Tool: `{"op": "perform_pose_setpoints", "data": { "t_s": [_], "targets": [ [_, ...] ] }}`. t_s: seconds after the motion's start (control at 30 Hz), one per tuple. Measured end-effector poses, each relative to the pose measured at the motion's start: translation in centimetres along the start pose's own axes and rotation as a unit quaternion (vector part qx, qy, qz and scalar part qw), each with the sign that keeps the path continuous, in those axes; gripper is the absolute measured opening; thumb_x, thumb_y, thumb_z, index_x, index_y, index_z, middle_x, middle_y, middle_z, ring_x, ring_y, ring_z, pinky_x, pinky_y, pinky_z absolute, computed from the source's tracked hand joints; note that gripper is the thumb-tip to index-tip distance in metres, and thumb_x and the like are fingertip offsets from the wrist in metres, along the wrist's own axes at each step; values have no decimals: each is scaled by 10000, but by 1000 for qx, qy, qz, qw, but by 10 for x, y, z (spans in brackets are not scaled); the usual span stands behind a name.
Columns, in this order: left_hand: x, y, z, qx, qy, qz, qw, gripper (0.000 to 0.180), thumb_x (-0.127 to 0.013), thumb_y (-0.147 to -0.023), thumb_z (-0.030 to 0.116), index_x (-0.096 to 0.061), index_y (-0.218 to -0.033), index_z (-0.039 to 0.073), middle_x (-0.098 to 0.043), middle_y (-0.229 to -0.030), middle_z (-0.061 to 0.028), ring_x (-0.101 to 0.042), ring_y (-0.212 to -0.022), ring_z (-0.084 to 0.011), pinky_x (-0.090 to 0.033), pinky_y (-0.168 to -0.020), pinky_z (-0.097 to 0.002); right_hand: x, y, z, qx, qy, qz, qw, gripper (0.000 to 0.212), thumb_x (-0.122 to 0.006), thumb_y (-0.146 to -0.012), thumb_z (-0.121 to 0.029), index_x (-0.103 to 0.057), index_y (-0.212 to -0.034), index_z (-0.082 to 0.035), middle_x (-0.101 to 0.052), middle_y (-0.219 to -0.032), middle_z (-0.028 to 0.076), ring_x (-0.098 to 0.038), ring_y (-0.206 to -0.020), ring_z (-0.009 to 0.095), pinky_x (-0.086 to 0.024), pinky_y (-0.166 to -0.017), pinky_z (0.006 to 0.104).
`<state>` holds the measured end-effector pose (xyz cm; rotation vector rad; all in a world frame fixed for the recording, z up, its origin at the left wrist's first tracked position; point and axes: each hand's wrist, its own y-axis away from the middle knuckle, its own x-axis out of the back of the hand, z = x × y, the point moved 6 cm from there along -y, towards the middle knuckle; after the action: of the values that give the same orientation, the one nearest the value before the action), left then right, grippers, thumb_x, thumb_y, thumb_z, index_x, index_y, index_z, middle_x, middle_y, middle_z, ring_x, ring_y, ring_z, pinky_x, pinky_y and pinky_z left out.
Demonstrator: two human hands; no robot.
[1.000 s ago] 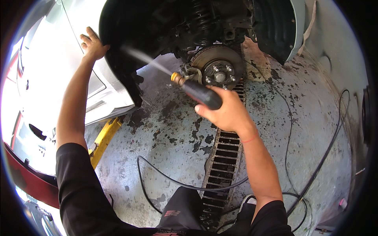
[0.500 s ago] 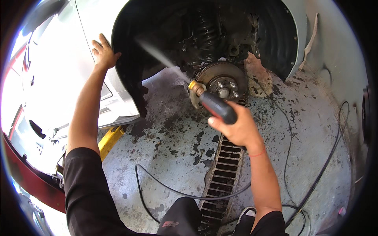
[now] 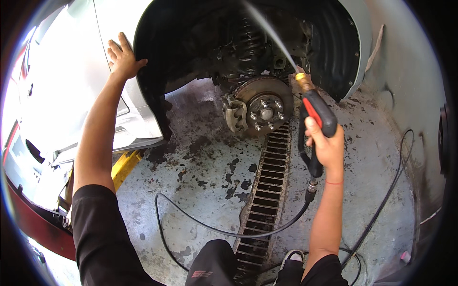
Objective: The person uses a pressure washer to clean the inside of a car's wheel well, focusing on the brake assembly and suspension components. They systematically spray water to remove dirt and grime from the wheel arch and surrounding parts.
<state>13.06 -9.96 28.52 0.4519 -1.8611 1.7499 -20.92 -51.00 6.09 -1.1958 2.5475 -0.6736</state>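
Observation:
My right hand [image 3: 329, 148] is wrapped round the grip of a black and red pressure washer gun [image 3: 320, 114] with a brass and yellow nozzle. A white jet of water [image 3: 272, 32] shoots from it up and to the left into the black wheel arch [image 3: 186, 52]. My left hand [image 3: 125, 60] rests with fingers spread on the silver car body [image 3: 114, 19], beside the arch's edge. Between the hands sits the bare wheel hub [image 3: 266, 112] with its studs, the brake disc [image 3: 281, 90] and the caliper [image 3: 234, 114]. Behind them stands the coil spring [image 3: 249, 45].
A black hose [image 3: 224, 233] loops from the gun across the stained grey floor [image 3: 200, 167]. A metal drain grate [image 3: 262, 205] runs beneath the hub. At the left is a yellow lift arm [image 3: 125, 167]; a grey wall [image 3: 405, 71] rises at the right.
My right hand has swung the gun to the right, and the jet now strikes higher and farther right in the arch. The caliper has come into plain view. My left hand stays on the car.

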Motion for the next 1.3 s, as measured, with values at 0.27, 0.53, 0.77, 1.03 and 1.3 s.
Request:
{"op": "perform_pose_setpoints", "data": {
  "t_s": [0.27, 0.53, 0.77, 1.03, 1.3],
  "targets": [
    [-2, 1, -7, -19, 6, 17, 1000, 1211, -804, -862, 268, 138, -1612, 135, 96, -1612, -388, -38, -1494, -597, -306, -1137, -682, -7, -39, -68, -5, 213, 12, 977, 462, -811, -859, -338, -697, -1129, 19, -654, -760, 43, -587, -611, 129, -506, -604, 326],
    [-4, 3, 4, -9, 42, -6, 999, 1234, -814, -849, 235, 153, -1612, 160, 102, -1615, -383, -31, -1498, -594, -296, -1135, -693, -39, -87, -187, 57, 407, -27, 911, 457, -806, -817, -374, -730, -1085, -12, -726, -835, 119, -674, -783, 196, -536, -774, 362],
    [-4, 2, -1, -20, 43, 6, 999, 1242, -829, -831, 227, 131, -1617, 157, 93, -1618, -385, -37, -1500, -592, -295, -1132, -701, -83, -101, -239, 71, 517, -72, 850, 411, -770, -815, -367, -710, -993, -2, -676, -729, 110, -653, -627, 206, -531, -649, 373],
    [-16, -3, -4, -28, 32, 20, 999, 1231, -815, -851, 254, 146, -1615, 168, 98, -1620, -384, -31, -1500, -595, -292, -1138, -694, -182, -81, -221, 151, 543, -228, 794, 400, -762, -811, -305, -695, -1051, 8, -715, -853, 162, -691, -805, 267, -539, -812, 387],
    [-13, 0, -5, -48, 23, 40, 998, 1205, -802, -866, 272, 133, -1615, 145, 71, -1609, -405, -49, -1485, -618, -301, -1123, -708, -210, -76, -196, 117, 591, -259, 755, 385, -749, -819, -284, -701, -1078, -3, -724, -854, 191, -711, -817, 302, -563, -811, 411]
  ]
}}
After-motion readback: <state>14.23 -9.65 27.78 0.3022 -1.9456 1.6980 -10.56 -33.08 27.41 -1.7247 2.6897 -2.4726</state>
